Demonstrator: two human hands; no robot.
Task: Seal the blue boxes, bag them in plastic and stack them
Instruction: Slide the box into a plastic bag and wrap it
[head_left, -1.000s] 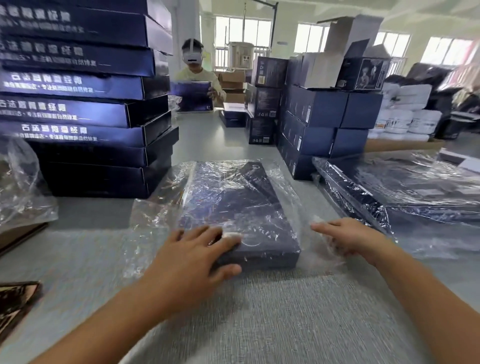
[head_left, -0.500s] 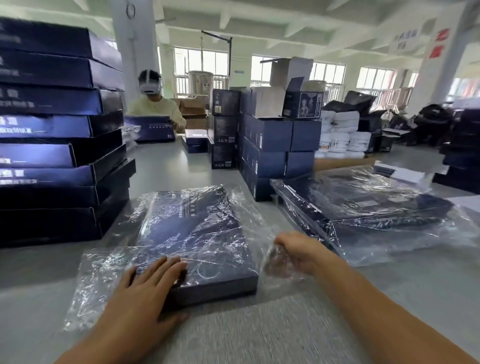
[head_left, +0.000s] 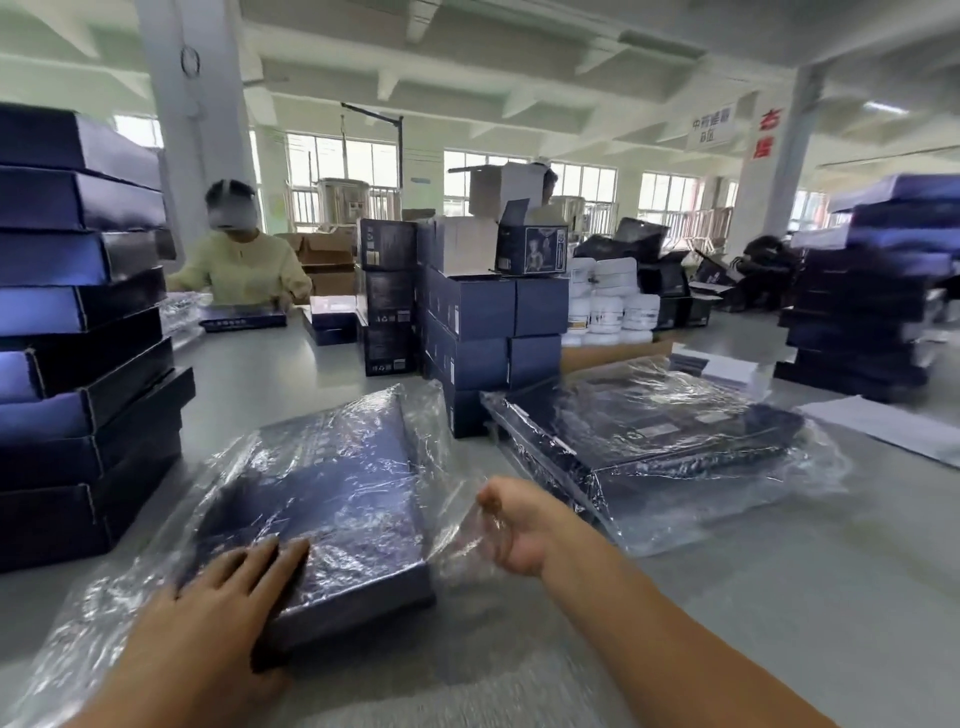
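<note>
At my 9 o'clock a tall stack of blue boxes (head_left: 78, 338) stands unbagged on the grey table (head_left: 779, 597). Beyond it, at about 11 o'clock, a person in a pale yellow top (head_left: 244, 265) is at the far end of the same table.

My left hand (head_left: 223, 592) lies flat at 7 o'clock. Its fingers are straight and close together, pressing through the film on the near left corner of the blue box (head_left: 343, 499). That box lies flat on the table straight in front of me, with its long side running toward 1 o'clock. It sits inside a clear plastic bag (head_left: 98, 618) whose loose film spreads out past it on both sides.

At 12 o'clock, behind the box, dark blue cube-shaped cartons (head_left: 483, 312) are piled up, with white tubs (head_left: 608, 301) just right of them.

At the box's 3 o'clock, just off its right edge, my right hand (head_left: 519, 525) is curled and pinches a bunch of the bag's loose film.

At 2 o'clock a low pile of bagged boxes (head_left: 649, 431) lies in crinkled film near that hand. Farther right are white sheets (head_left: 893, 431), and at 3 o'clock stands a second stack (head_left: 872, 312) of blue boxes.
</note>
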